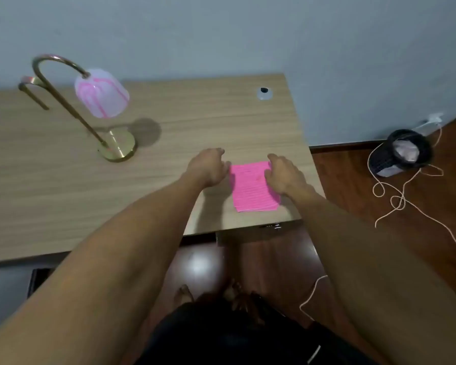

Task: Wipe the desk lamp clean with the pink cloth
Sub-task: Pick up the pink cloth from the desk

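Head view
Desk: a light wood-grain desk top [195,122] runs from the left edge to a right end near the middle-right, pushed against the far wall; its near edge shows a dark underside.
Wall: a plain pale grey-blue wall [248,30] fills the far side, with a dark skirting board where it meets the floor on the right.
Floor: glossy dark red-brown wood floor [353,185], right of and under the desk, with a bright reflection near the person's feet.
Desk lamp: the desk lamp [90,106] stands on the far left part of the desk, with a round brass base, a slanted brass stem arching over, and a white shade streaked with pink hanging above the top.
Pink cloth: the pink cloth [250,188] lies flat and folded into a rectangle near the desk's right near corner, well apart from the lamp.
Left hand: the left hand [208,167] is at the cloth's left edge, fingers curled down; whether it pinches the cloth, I cannot tell.
Right hand: the right hand [284,175] rests on the cloth's right edge, fingers bent over it; an actual grip cannot be told.
Cable hole: a small round grommet [264,93] sits near the far right of the desk.
Waste bin: a black mesh bin [403,154] stands on the floor at the right by the wall.
Cord: a thin pale cord [406,201] loops loosely across the floor on the right.
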